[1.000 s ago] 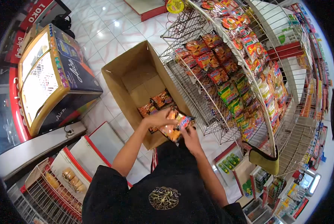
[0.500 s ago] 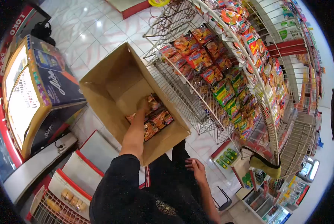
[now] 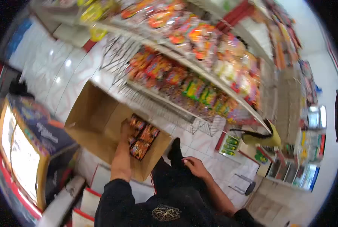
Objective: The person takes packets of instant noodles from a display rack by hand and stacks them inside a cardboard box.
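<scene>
Left hand (image 3: 126,129): down inside the box, at the near-left edge of the orange-and-black packets. Fingers blurred and partly hidden against them; I cannot tell whether they are spread, narrowed or gripping a packet.

Right hand (image 3: 196,167): outside the box, to the right of the left hand, by the dark trouser leg (image 3: 172,154). Fingers loosely bent and part spread; I see nothing held in it.

Change logged: one second ago both hands are on a packet above the box; now only the left works, at the packets, and the right hangs clear. My reading: that packet is probably down among the rest, and handling has passed to one hand.

The packets (image 3: 143,138) lie just right of the left hand, side by side in rows, on the bottom of the cardboard box (image 3: 85,113). Bare cardboard shows beyond them.

Farther out, ahead of both hands, stands the wire rack (image 3: 176,106) with orange packets (image 3: 157,68) and green packets (image 3: 193,89). My view has swung, so the rack now runs more across the top. The freezer (image 3: 59,151) is left of the left hand; tiled floor (image 3: 210,143) shows beyond the right.
</scene>
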The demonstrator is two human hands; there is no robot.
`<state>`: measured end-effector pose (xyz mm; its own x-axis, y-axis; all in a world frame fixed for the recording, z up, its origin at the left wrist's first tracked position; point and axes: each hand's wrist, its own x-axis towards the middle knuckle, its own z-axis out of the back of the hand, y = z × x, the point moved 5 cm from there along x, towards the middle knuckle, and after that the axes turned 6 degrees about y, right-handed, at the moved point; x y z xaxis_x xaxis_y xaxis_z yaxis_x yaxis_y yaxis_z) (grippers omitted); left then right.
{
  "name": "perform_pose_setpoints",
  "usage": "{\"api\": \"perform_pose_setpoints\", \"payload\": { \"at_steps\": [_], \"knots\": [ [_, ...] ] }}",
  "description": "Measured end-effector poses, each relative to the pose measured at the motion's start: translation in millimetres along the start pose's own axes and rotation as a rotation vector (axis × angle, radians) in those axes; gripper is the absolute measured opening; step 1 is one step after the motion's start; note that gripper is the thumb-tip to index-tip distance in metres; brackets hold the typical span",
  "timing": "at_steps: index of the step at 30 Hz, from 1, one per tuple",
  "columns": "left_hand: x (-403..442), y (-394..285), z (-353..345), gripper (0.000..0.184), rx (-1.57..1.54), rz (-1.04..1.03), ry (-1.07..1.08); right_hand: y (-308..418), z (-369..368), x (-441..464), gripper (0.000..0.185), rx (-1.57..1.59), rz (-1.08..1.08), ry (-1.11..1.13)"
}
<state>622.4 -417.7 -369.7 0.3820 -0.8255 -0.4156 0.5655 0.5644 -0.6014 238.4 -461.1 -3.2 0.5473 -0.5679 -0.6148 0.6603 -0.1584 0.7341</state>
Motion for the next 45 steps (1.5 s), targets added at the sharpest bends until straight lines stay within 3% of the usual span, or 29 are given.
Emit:
{"api": "perform_pose_setpoints", "payload": {
  "at_steps": [1, 3, 5, 6, 9, 11, 12, 14, 16, 18, 20, 22, 24, 31, 33, 37, 40, 45],
  "knots": [
    [-20, -36, 29, 0.054, 0.01, -0.07, 0.01, 15, 8, -3, 0.024, -0.142, 0.08, 0.002],
    [-63, -93, 95, 0.056, -0.897, 0.365, -0.004, 52, 36, -10, 0.02, -0.127, 0.108, -0.053],
    [-50, -33, 90, 0.058, 0.088, -0.144, -0.185, 102, 69, -19, 0.017, -0.138, 0.253, -0.037],
    [-52, -53, 105, 0.058, 0.102, -0.181, -0.192, 129, 87, -29, 0.018, -0.153, 0.364, -0.044],
    [-89, -96, 157, 0.062, -0.379, 0.251, -0.057, 222, 160, -70, 0.019, -0.162, 0.612, -0.178],
    [-83, -55, 143, 0.053, -0.754, 0.154, -0.202, 253, 223, -81, 0.022, -0.16, 0.81, -0.384],
    [-92, -61, 151, 0.053, -0.743, 0.131, -0.211, 255, 255, -74, 0.024, -0.014, 0.693, -0.473],
    [-126, -84, 166, 0.034, -0.815, 0.013, -0.304, 280, 321, -64, 0.028, -0.397, 0.395, -0.703],
    [-145, -88, 166, 0.028, -0.809, -0.02, -0.416, 246, 400, -5, 0.035, -0.5, 0.388, -0.839],
    [-164, -96, 171, 0.023, -0.843, -0.036, -0.541, 220, 433, 40, 0.045, -0.913, 0.038, -0.538],
    [-184, -119, 175, 0.022, -0.869, -0.041, -0.605, 186, 433, 55, 0.054, -0.92, 0.077, -0.135],
    [-207, -159, 179, 0.02, -1.145, -0.034, -0.516, 163, 429, 46, 0.059, -0.483, -0.37, -0.156],
    [-206, -169, 177, 0.019, -1.148, -0.041, -0.552, 153, 442, 63, 0.066, -0.567, -0.418, -0.114],
    [-185, -220, 160, 0.022, -1.176, -0.02, -0.536, 143, 469, 75, 0.075, -0.48, -0.347, -0.003],
    [-187, -255, 172, 0.025, -0.981, 0.04, -0.479, 140, 488, 73, 0.078, -0.456, -0.331, 0.038],
    [-170, -254, 159, 0.028, -0.938, 0.012, -0.399, 143, 530, 88, 0.073, -0.531, -0.361, -0.054],
    [-170, -252, 152, 0.03, -0.974, -0.017, -0.358, 141, 546, 106, 0.073, -0.35, -0.093, -0.154],
    [-187, -256, 147, 0.031, -1.065, 0.023, -0.352, 131, 525, 140, 0.063, -0.124, 0.003, -0.371]
  ]
}}
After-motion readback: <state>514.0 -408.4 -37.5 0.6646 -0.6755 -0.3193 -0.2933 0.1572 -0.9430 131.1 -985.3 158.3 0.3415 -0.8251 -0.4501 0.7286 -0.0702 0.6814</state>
